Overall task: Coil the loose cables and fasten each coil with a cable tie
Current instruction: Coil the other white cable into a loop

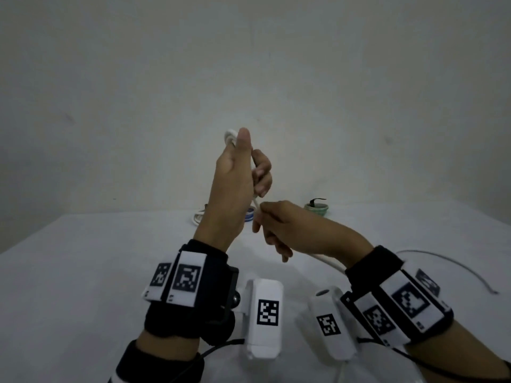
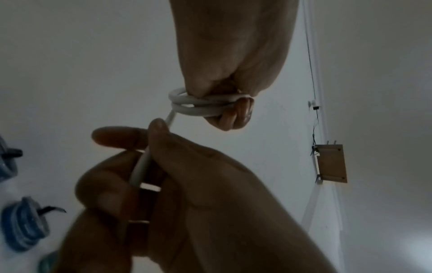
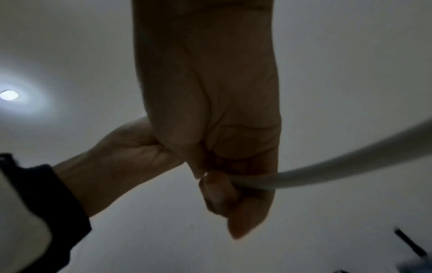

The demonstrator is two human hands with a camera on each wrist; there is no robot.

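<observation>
My left hand point(image 1: 240, 178) is raised above the table with its thumb up. Its fingers curl round a few loops of a thick white cable point(image 1: 230, 136). In the left wrist view those loops point(image 2: 198, 106) sit stacked under the curled fingers of the left hand point(image 2: 233, 73). A strand drops from the coil into my right hand point(image 1: 272, 221), which grips it just below the left hand. Past the right hand point(image 3: 217, 166), the cable point(image 3: 327, 166) trails off to the right and down toward the table.
At the table's far edge lie a white coil point(image 1: 197, 216), a blue coil point(image 1: 250, 215) and a green coil point(image 1: 317, 208) with a black tie. A thin grey cable point(image 1: 456, 266) curves loose on the right. The wall stands close behind.
</observation>
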